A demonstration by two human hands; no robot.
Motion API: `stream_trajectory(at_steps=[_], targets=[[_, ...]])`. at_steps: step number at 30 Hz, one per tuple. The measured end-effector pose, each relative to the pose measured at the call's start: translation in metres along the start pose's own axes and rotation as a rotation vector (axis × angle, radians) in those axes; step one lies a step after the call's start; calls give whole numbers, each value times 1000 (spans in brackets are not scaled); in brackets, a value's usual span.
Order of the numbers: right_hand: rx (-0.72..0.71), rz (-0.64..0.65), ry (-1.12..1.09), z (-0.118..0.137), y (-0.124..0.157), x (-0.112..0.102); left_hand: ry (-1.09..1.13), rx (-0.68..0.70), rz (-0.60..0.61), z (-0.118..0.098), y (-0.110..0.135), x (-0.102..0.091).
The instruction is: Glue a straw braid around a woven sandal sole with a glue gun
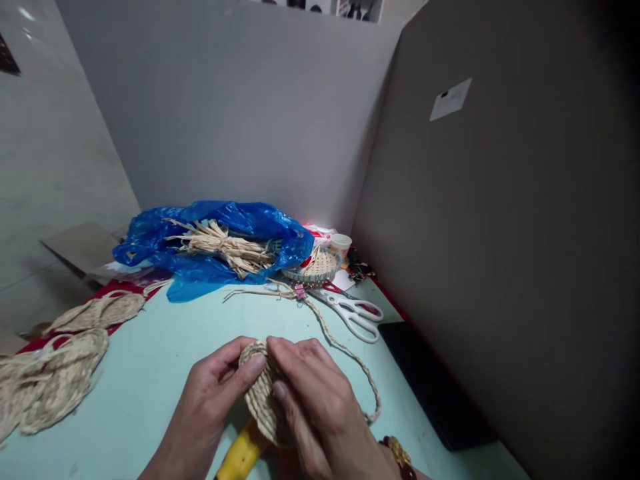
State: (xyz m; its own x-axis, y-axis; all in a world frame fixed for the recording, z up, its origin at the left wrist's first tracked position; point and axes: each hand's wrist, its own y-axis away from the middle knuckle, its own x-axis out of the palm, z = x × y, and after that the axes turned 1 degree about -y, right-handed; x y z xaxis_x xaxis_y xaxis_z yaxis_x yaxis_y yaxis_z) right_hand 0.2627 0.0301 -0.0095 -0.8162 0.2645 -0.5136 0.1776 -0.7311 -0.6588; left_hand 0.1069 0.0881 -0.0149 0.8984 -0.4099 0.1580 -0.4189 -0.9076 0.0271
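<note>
At the bottom centre, a yellow curved thing (245, 450) lies beneath a round straw weave (261, 400). The left hand (210, 393) pinches the weave's left edge, thumb on its face; the right hand (320, 393) grips its right side between thumb and fingers (a beaded bracelet (399, 453) circles that wrist). A straw braid (369, 377) curves up from beside the right hand to a pink clip (300, 291) near centre, beside white scissors (345, 308). Beyond, left of centre, a blue bag (150, 233) holds a straw bundle (225, 247).
</note>
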Motion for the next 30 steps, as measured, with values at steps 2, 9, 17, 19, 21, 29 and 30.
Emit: stream_trajectory(at_steps=[2,9,17,19,21,29,30], targets=[[0,6,-3,-1,0,0,58,-10,-27,1,0,3],[-14,69,10,-7,2,5,14,-2,-49,6,-1,-5],[1,76,94,0,-1,-2,99,-3,-104,-4,-1,0],[16,87,54,0,-1,-3,94,-7,-114,-4,0,-1],[18,100,13,-1,-2,-3,88,-12,-119,-4,0,-2],[183,158,87,1,-3,-17,127,-55,-132,-11,2,2],[216,159,86,0,-3,-19,119,-56,-152,-12,3,3]])
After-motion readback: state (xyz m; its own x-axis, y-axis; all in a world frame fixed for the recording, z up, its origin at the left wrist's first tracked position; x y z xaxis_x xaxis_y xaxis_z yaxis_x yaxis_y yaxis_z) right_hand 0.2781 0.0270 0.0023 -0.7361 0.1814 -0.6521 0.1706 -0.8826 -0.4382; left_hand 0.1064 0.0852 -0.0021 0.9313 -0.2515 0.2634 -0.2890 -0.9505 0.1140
